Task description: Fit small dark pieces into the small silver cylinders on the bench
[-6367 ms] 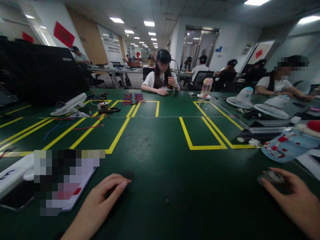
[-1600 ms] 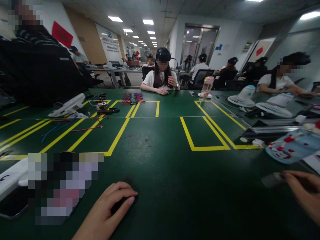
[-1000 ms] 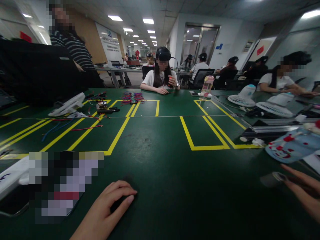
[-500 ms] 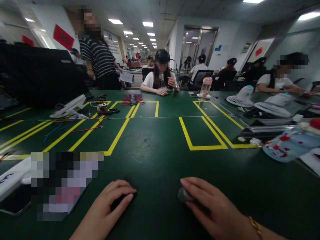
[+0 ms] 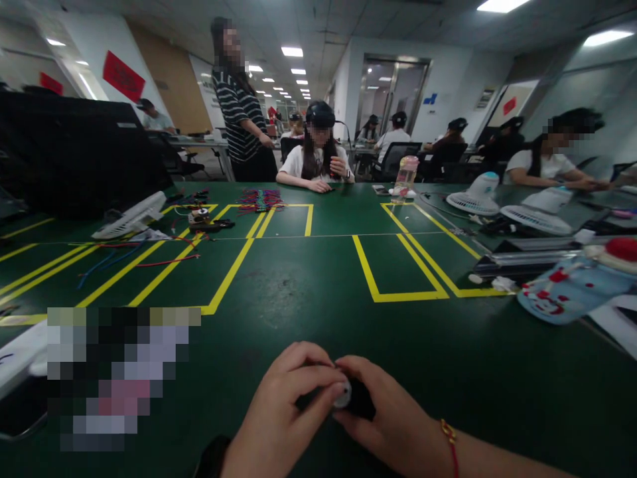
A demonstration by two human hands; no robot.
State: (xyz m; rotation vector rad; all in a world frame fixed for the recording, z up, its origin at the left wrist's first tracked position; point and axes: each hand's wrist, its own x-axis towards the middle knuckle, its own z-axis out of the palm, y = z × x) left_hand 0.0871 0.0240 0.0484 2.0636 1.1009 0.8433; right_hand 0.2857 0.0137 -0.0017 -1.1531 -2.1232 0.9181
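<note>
Near the front edge of the green table [image 5: 279,332], my two hands meet over a small, round, greyish object [image 5: 343,396]. The fingertips of my left hand [image 5: 298,392] press on its left side and top. My right hand [image 5: 383,405] has its thumb and fingers curled around the right side, partly hiding it. A dark spot shows on the face of the object. What it is exactly cannot be made out.
A blurred-out flat item [image 5: 129,378] lies at the left beside a white device [image 5: 24,358]. Wires [image 5: 119,255] and a white fan [image 5: 132,216] are farther left. At the right stand a blue bottle [image 5: 562,292], dark metal bars [image 5: 522,259] and fans. A person [image 5: 318,159] sits opposite.
My hands have come together; my left hand moved right and now touches the grey object, which moved left with my right hand. The standing person has shifted right.
</note>
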